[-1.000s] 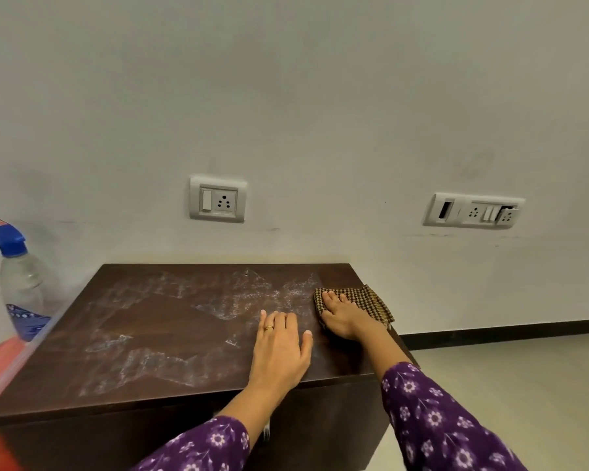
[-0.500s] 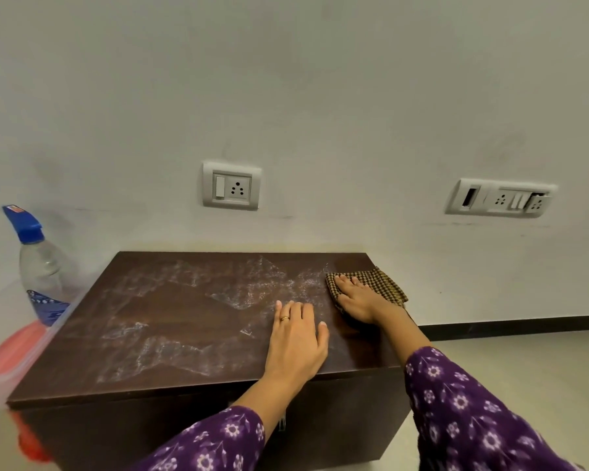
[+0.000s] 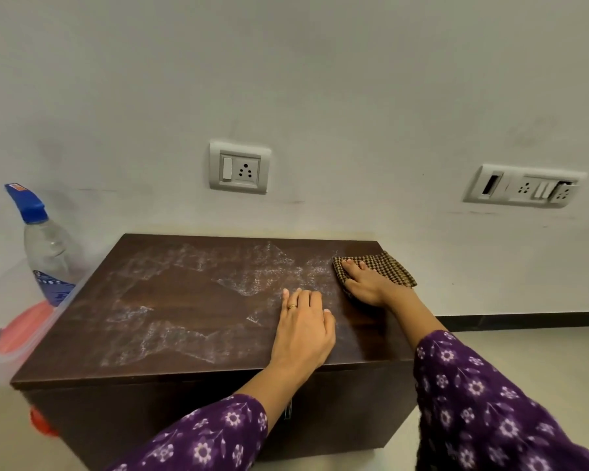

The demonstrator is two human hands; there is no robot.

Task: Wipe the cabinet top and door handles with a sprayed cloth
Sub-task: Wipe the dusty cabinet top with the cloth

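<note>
My right hand lies flat, fingers spread, pressing the cloth onto the far right corner of the cabinet top; it pins the cloth down and does not clutch it. My left hand rests open, palm down, on the bare wood just beside and nearer to me, holding nothing.

The white residue spreads to the left of both hands, across the middle and left of the top, while the strip under and in front of my right hand looks dark and clean. The top runs long from left to right, so I judge the next pass must go leftward along that length, and the right hand, already on the cloth, is the 1 to make it. The left hand sits in that path and would need to lift.

The bottle with a blue cap stands off the left end, well apart. Its blue label carries print, but it is too small for me to read. The door handles are not clearly visible from here, perhaps hidden below my left wrist
</note>
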